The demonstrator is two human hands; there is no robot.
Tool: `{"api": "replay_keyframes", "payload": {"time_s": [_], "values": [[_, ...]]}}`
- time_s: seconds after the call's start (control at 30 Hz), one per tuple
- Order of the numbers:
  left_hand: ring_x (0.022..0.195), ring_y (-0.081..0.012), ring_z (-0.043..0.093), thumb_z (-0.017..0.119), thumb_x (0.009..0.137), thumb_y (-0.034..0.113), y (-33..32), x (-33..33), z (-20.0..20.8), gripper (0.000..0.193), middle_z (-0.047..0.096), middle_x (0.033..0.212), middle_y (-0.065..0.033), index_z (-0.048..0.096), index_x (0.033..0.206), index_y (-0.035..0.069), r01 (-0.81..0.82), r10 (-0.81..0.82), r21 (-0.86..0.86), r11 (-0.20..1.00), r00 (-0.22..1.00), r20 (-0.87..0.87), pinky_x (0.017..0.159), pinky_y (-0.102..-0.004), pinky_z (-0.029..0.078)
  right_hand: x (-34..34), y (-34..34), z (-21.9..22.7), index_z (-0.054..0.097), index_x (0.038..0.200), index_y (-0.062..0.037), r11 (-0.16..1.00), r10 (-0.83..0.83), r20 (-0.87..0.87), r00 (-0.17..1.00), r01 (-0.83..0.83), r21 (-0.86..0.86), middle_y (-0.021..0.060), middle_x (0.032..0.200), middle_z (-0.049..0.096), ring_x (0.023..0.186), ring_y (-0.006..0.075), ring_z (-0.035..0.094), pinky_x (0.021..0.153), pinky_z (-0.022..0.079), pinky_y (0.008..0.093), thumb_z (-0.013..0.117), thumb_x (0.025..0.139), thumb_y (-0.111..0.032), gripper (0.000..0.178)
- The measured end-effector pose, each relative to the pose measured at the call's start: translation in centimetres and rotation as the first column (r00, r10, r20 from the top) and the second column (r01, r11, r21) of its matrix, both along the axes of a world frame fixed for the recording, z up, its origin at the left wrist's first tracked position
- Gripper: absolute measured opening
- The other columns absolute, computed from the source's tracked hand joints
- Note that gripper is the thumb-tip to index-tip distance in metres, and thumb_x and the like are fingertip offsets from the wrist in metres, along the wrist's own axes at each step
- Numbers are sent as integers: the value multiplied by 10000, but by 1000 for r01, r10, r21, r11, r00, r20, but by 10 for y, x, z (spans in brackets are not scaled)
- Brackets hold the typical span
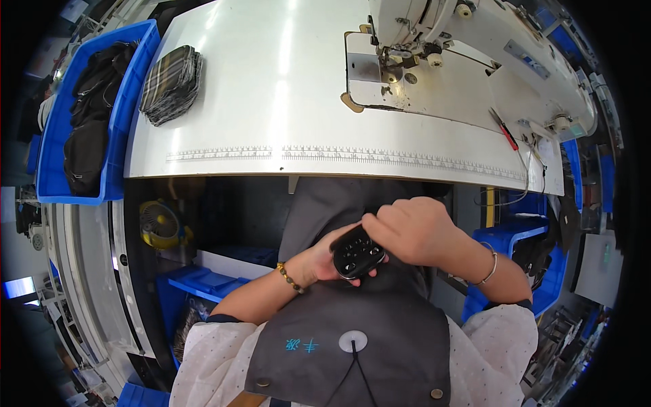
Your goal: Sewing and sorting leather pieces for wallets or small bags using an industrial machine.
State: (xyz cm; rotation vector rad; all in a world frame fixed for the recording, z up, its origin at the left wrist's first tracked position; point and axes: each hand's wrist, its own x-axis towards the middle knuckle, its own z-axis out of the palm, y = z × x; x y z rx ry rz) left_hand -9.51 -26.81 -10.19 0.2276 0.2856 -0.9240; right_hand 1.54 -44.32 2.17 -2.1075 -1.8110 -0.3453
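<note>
Over my lap, my left hand (321, 262) cradles a small black rounded device (359, 252), its fingers wrapped beneath and around the edge. The device has a glossy face with several small light marks on it. My right hand (416, 231) is closed in a fist-like curl, its thumb side touching the upper right edge of the device. What those curled fingers hold, if anything, is hidden. A grey apron (349, 305) lies below both hands.
Ahead is a white sewing table (237, 115) with a printed ruler strip along its front. A sewing machine (475, 61) stands at right, beside red-handled snips (505, 130). Stacked plaid fabric pieces (172, 85) lie left, next to a blue crate (121, 152) of black items.
</note>
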Motion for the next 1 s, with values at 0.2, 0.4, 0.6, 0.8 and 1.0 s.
{"api": "replay_keyframes", "payload": {"time_s": [0.2,0.4,0.6,0.8,1.0], "values": [[937,-229,711,389,1015,564,-7,2,5,549,679,1148,-103,604,1252,118,-80,60,-98,992,980,-191,638,-448,625,-21,-3,5,513,943,-71,965,-239,-765,598,60,-254,99,805,594,703,303,625,607,496,400,664,755,-76,241],[916,-279,703,428,999,524,-19,1,6,503,693,1100,-109,615,1233,120,-199,108,-220,955,924,-367,715,-403,600,-24,-9,11,568,1026,-89,913,-274,-745,608,-79,-401,78,864,661,736,297,665,655,520,404,739,780,-155,307],[851,-294,705,427,1005,438,-21,-9,-3,442,676,1133,-121,576,1271,118,44,-46,-15,999,985,-168,590,-462,601,-1,0,-1,614,1259,-111,888,-47,-584,811,-234,-396,40,897,714,765,260,699,629,536,338,846,675,-297,655],[875,-300,717,405,1015,418,-21,-12,-12,432,695,1043,-141,569,1250,94,39,-44,-26,999,967,-252,513,-421,600,-11,1,-1,690,1115,-45,775,-39,-399,916,-224,-591,75,864,722,713,270,701,590,548,358,799,701,-253,476],[852,-231,716,431,1001,539,-27,-13,-13,445,709,1033,-59,590,1261,215,88,-89,-27,996,994,-62,508,-393,579,-2,1,2,689,1046,-25,785,11,-481,876,-306,-539,94,824,711,698,280,697,587,546,366,789,663,-256,458]]}}
